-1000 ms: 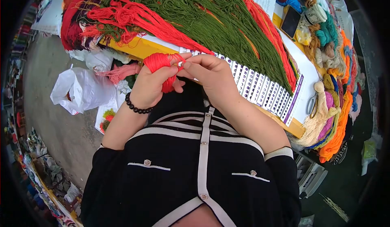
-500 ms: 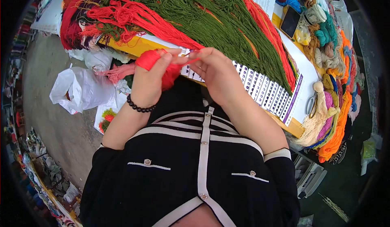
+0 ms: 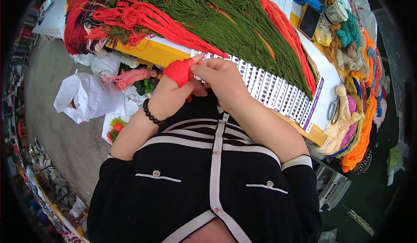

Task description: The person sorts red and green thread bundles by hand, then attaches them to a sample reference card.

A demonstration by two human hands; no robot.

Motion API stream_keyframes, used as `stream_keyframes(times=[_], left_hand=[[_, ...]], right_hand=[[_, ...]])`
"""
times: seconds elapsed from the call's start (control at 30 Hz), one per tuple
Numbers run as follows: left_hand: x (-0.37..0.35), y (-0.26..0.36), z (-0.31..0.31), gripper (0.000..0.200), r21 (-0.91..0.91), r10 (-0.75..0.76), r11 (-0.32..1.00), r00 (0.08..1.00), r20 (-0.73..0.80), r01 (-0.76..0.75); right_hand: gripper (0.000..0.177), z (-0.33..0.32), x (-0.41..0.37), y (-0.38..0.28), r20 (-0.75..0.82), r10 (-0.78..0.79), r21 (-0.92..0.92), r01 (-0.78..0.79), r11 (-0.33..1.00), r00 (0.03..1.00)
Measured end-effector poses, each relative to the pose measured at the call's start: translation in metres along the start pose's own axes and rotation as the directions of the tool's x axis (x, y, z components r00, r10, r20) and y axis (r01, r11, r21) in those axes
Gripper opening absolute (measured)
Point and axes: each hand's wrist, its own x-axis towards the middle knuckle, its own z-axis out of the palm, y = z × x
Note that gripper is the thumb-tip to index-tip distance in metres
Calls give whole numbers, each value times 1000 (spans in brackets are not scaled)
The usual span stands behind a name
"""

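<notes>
Red yarn (image 3: 178, 72) is wound in a thick bundle about the fingers of my left hand (image 3: 170, 94), which wears a dark beaded bracelet. My right hand (image 3: 222, 78) is closed in a pinch at the bundle's right side, on a part of the red yarn. Its fingertips touch the bundle near an outstretched finger of the left hand. Just beyond both hands lies a white card strip with rows of holes (image 3: 278, 94), along the table's near edge. Long green yarn (image 3: 226, 23) and red strands (image 3: 160, 21) spread over the table from it.
To the right lie a black phone (image 3: 309, 21), grey-handled scissors (image 3: 333, 109) and many coloured skeins (image 3: 362, 125). A white plastic bag (image 3: 87, 96) stands on the left beside pink yarn (image 3: 130, 77). The yellow table edge (image 3: 150, 54) runs in front of me.
My left hand has moved right and turned, bringing the red bundle against my right fingers. The hands are closer together, and my right hand has lowered slightly.
</notes>
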Motion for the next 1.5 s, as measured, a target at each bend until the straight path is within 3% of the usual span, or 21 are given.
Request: stream_keyframes(times=[0.13,0.43,0.5,0.53,0.6,0.63,0.67,0.7,0.73,0.77,0.83,0.93,1.13,1.2,1.27,1.5], left_hand=[[-1,0,-3,56,50,-19,999,999,39,17],[-1,2,-3,53,-66,-56,996,997,54,60],[-4,1,-7,44,-218,-12,976,998,-59,-1],[-3,-1,-11,44,-218,-10,976,998,-58,-3],[1,-4,-19,38,-466,6,883,994,-108,-55],[-1,6,-17,38,-546,-32,836,990,-139,-50],[-1,5,-20,38,-545,-32,837,989,-142,-51],[-1,3,-27,38,-507,0,862,999,-43,-22],[-2,3,-30,38,-465,27,885,998,58,3],[-3,5,-27,41,-511,-33,855,993,113,87],[-2,3,-14,43,-459,-15,887,996,84,52],[-1,-1,-9,48,-373,0,927,996,92,35],[-5,3,-11,48,-325,-62,942,994,85,86],[-6,6,-17,45,-404,-135,896,979,149,185],[-6,12,-14,42,-458,-120,873,984,129,167],[-8,10,-13,34,-499,-108,858,992,64,125]], right_hand=[[11,-2,-1,-1,-5,-15,-26,15,1000,1000],[9,1,-4,-4,-26,-20,35,21,999,999],[10,0,-5,-6,-46,-34,54,36,998,998],[9,-3,-5,-8,3,-14,142,13,990,1000],[9,-8,-6,-12,54,3,228,-15,974,999],[9,-10,-6,-14,50,15,391,-33,920,999],[10,-12,-5,-15,49,27,543,-49,839,998],[12,-16,-2,-12,117,-2,593,-68,803,993],[12,-19,-1,-10,120,-2,593,-70,802,993],[14,-21,-1,-9,137,9,407,-65,911,991],[16,-13,-5,-9,72,19,27,-20,999,997],[12,0,-8,0,73,19,-42,-16,999,997],[10,-4,-8,-2,128,12,3,-12,1000,992],[11,-4,-9,-3,156,-8,36,2,999,988],[12,-2,-10,-6,184,-23,172,-9,985,983],[17,-4,-11,-6,111,-28,81,19,997,993]])
